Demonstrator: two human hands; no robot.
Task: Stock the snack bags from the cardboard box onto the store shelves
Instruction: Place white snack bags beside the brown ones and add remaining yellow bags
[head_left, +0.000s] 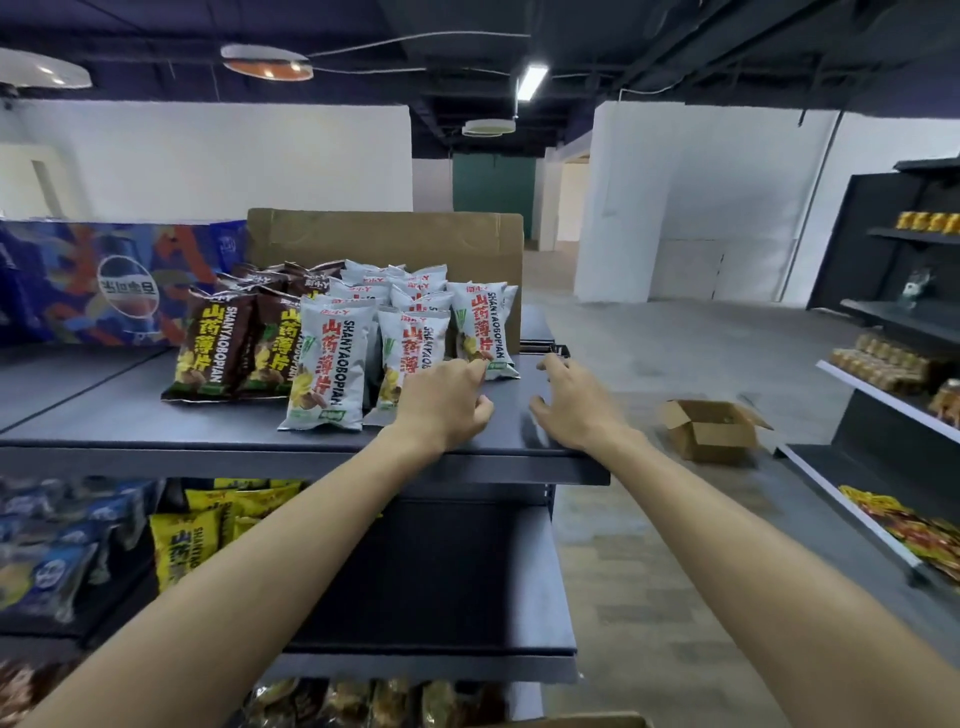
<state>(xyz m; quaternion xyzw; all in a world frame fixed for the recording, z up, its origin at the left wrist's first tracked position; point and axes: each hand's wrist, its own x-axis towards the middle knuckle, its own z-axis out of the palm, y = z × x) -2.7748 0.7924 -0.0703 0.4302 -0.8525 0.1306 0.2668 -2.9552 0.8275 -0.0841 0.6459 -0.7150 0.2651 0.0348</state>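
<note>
On the top shelf (130, 415) the white snack bags (332, 364) stood in rows beside the brown bags (218, 343), with a flattened cardboard sheet (384, 234) upright behind them. The left hand (447, 400) reached to the foot of the rightmost white bag (480, 327), its fingers (480, 366) curled at the bag's lower edge; whether they actually pinched it was hard to tell. The right hand (576, 405) hovered just beside, fingers spread and holding nothing. To do this well, each bag should be squared label-forward, nudged flush with its neighbours, and steadied so the row did not topple. An open cardboard box (711, 428) sat on the floor to the right.
</note>
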